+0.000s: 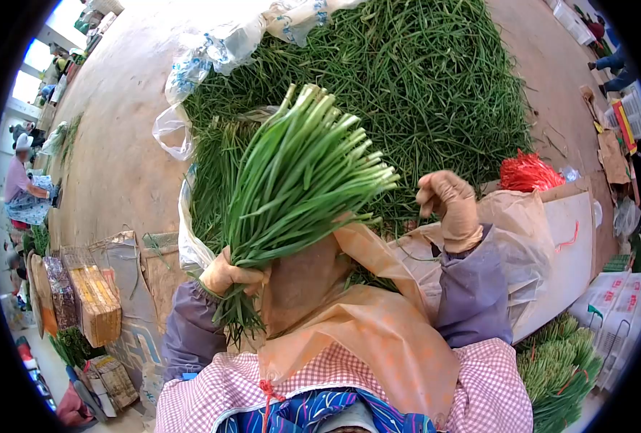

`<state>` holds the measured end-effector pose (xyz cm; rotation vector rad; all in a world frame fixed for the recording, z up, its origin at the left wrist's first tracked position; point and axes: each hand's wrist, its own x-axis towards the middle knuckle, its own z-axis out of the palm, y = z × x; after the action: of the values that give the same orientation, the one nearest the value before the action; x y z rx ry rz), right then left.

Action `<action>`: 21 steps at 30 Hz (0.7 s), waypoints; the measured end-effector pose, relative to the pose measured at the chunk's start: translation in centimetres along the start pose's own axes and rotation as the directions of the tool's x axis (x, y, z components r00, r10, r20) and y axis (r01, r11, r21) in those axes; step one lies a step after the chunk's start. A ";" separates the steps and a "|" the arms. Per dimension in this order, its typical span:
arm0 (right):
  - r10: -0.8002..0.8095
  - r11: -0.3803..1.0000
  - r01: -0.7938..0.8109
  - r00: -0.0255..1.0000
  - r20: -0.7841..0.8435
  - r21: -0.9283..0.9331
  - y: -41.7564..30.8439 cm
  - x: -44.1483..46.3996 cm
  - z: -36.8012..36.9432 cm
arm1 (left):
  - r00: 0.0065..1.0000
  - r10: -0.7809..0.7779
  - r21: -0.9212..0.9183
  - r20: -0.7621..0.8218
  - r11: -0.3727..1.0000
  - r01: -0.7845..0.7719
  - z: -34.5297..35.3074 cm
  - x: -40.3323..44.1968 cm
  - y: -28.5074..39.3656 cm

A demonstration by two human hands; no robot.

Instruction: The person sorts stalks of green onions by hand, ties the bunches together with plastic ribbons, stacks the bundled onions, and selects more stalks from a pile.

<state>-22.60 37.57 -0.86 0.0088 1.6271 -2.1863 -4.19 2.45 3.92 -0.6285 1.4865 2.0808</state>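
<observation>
A large bunch of long green stalks (291,180) with pale cut ends is held up in front of the body, its cut ends pointing up and right. My left hand (232,276), in a tan glove, is wrapped round the lower, leafy part. To the right of the bunch, my right hand (450,206) is raised apart from it, gloved too, with its fingers curled; whether something small is between them cannot be made out. Behind both hands lies a wide heap of loose green stalks (421,86). A tan plastic sheet (364,332) covers the lap.
Red ties (528,172) lie right of the heap beside a white board (566,252). Tied green bundles (562,368) stand at lower right. Clear plastic (172,130) edges the heap. Cardboard boxes (93,296) are at left. A person (28,180) sits far left; another person's legs show upper right.
</observation>
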 end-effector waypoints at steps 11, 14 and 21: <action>0.357 0.855 -0.469 0.841 0.405 0.220 7.2 -0.7 4.1 | 1.000 0.003 -0.032 -0.023 0.999 -0.004 0.2 0.0 -0.3; 0.332 0.864 -0.424 0.885 0.326 0.272 8.1 -0.6 4.8 | 1.000 0.014 -0.015 -0.003 1.000 -0.014 -0.1 0.0 -0.5; 0.241 0.883 -0.293 0.953 0.181 0.366 7.5 -0.3 3.5 | 1.000 0.003 0.120 -0.018 0.993 -0.001 0.3 0.2 0.0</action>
<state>-19.04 32.71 -6.52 0.1899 1.0274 -2.1999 -4.35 2.72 3.88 -0.6018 1.6089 1.9749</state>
